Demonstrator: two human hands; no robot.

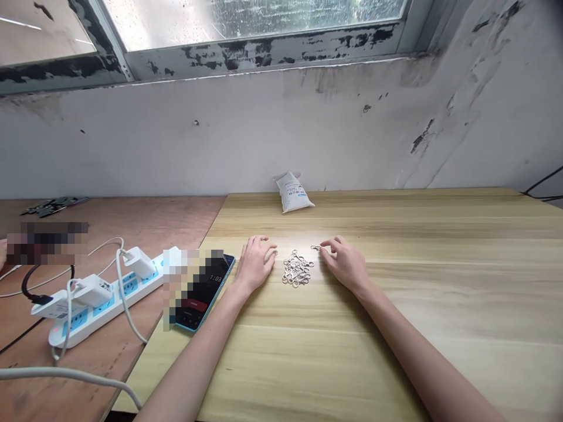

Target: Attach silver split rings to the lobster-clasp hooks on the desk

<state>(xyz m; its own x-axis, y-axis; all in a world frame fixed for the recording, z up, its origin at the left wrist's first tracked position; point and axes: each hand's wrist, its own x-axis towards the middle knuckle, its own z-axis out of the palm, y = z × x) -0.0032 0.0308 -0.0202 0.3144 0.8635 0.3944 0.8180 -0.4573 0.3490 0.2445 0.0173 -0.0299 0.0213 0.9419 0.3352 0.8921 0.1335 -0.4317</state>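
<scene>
A loose pile of small silver lobster clasps [297,268] lies on the light wooden table [396,305], between my hands. My left hand [254,264] rests left of the pile, its fingertips pinching a small metal clasp [275,252]. My right hand [345,264] sits to the right, holding another clasp [315,248] between its fingertips, just above the pile. Farther back, a white printed pouch [294,193] leans near the wall.
A black phone [203,290] in a blue case lies at the table's left edge, partly pixelated. On the lower brown board to the left stands a white power strip [97,302] with plugged-in chargers and cables. A stained white wall and window rise behind.
</scene>
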